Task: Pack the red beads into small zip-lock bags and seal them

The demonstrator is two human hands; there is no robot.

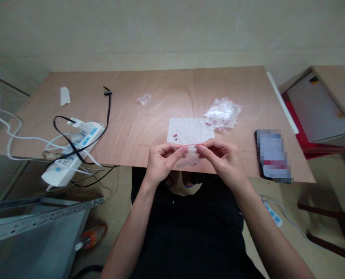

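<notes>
A small clear zip bag (191, 156) with a red strip along its top edge hangs between my hands at the table's front edge. My left hand (163, 158) pinches the strip's left end between thumb and fingers. At the right end, my right hand (220, 155) pinches it the same way. Just beyond my hands lies a white cloth or paper sheet (190, 130), with a few small dark red pellets (175, 137) on its left part. Behind it to the right is a pile of clear zip bags (224, 112), some with reddish bits inside.
A phone (273, 155) lies at the table's right front. On the left, a white power strip (73, 155) carries tangled cables. A crumpled clear plastic piece (144, 99) and a white paper scrap (64, 96) lie farther back on the wooden table (126, 128).
</notes>
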